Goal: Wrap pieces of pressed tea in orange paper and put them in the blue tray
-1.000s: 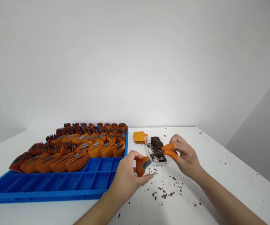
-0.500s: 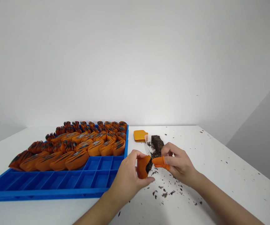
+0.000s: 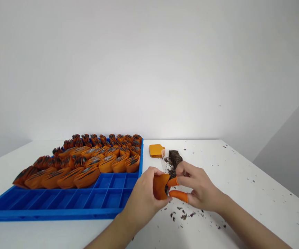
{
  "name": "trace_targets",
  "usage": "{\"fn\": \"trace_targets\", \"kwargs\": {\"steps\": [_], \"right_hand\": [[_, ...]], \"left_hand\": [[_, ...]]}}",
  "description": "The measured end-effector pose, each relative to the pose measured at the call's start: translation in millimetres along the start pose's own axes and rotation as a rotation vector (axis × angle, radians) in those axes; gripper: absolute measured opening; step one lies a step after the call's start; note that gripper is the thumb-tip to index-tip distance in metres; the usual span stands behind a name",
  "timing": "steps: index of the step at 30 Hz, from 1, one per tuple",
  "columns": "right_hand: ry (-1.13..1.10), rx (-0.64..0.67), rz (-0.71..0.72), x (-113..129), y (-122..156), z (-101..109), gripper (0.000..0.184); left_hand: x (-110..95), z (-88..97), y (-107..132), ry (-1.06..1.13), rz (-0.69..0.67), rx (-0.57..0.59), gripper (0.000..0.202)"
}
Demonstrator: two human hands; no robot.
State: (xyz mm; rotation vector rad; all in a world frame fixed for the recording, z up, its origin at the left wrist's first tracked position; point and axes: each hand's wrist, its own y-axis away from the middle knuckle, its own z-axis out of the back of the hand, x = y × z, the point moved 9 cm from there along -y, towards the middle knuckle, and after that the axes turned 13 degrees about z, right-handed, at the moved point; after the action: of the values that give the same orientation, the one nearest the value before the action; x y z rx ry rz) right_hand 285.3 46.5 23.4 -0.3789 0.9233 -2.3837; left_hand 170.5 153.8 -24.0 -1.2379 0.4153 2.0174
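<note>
My left hand [image 3: 143, 197] is curled around a small orange paper pouch [image 3: 160, 186], holding its mouth toward the right. Dark brown flaky matter, like dried leaf, shows at that mouth. Orange finger covers sit on the thumb and forefinger of my right hand [image 3: 195, 186]. Those two fingertips are a little apart at the mouth, on either side of the dark flaky piece, which they partly hide. Just beyond the hands stands a row of thin dark brown pressed slabs [image 3: 174, 157] in a clear holder, with loose flakes beside it.
A blue compartment tray [image 3: 53, 212] at left holds many orange pouches [image 3: 87, 177] with dark tops; its front compartments are bare. A stack of flat orange pouches [image 3: 156, 150] lies behind the hands. Dark crumbs [image 3: 183, 217] are scattered over the white table [image 3: 243, 180].
My right thumb and forefinger have spread apart at the pouch's mouth, where they were close together before. The left hand keeps its hold, and the view has shifted slightly.
</note>
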Motion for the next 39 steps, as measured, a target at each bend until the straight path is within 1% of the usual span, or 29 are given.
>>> {"fn": "trace_targets", "kwargs": {"steps": [6, 11, 16, 18, 19, 21, 23, 24, 28, 31, 33, 36, 37, 39], "right_hand": [[0.051, 0.077, -0.011, 3, -1, -7, 0.017], [0.057, 0.137, -0.013, 5, -3, -12, 0.013], [0.046, 0.156, -0.033, 5, -3, -14, 0.014], [0.029, 0.128, -0.029, 4, -2, -12, 0.012], [0.011, 0.093, -0.025, 3, -1, -9, 0.011], [-0.058, -0.018, -0.036, 0, 1, -2, 0.017], [-0.147, -0.121, -0.085, -8, 4, 3, 0.025], [-0.184, -0.152, -0.111, -12, 5, 4, 0.025], [-0.275, -0.173, -0.15, -20, 4, 2, 0.007], [-0.342, -0.173, -0.165, -22, 2, 2, 0.012], [-0.351, -0.163, -0.175, -22, 1, 2, 0.015], [-0.311, -0.117, -0.189, -22, 2, 0, 0.017], [-0.293, -0.096, -0.189, -21, 2, -1, 0.017], [-0.259, -0.052, -0.175, -19, 3, -6, 0.017]], "left_hand": [[0, -2.5, 1, -0.011, -0.038, 0.001, 0.048], [-2, -2.7, 1, -0.019, -0.048, 0.001, 0.043], [-3, -0.8, 2, -0.029, -0.063, -0.018, 0.042], [-7, 1.2, 3, -0.033, -0.096, -0.034, 0.041], [-9, 1.9, 4, -0.032, -0.119, -0.037, 0.037], [-14, 3.3, 5, -0.02, -0.163, -0.037, 0.027], [-18, 3.6, 6, -0.009, -0.188, -0.025, 0.02], [-20, 3.0, 6, -0.007, -0.192, -0.013, 0.018], [-21, -3.3, 7, -0.01, -0.19, 0.061, 0.014], [-21, -5.2, 8, 0.001, -0.184, 0.086, 0.014], [-26, -0.9, 10, -0.034, -0.229, 0.037, 0.017], [-36, 8.9, 15, -0.154, -0.321, -0.084, 0.023], [-38, 10.7, 16, -0.189, -0.335, -0.102, 0.021], [-39, 10.9, 16, -0.237, -0.338, -0.093, 0.014]]}}
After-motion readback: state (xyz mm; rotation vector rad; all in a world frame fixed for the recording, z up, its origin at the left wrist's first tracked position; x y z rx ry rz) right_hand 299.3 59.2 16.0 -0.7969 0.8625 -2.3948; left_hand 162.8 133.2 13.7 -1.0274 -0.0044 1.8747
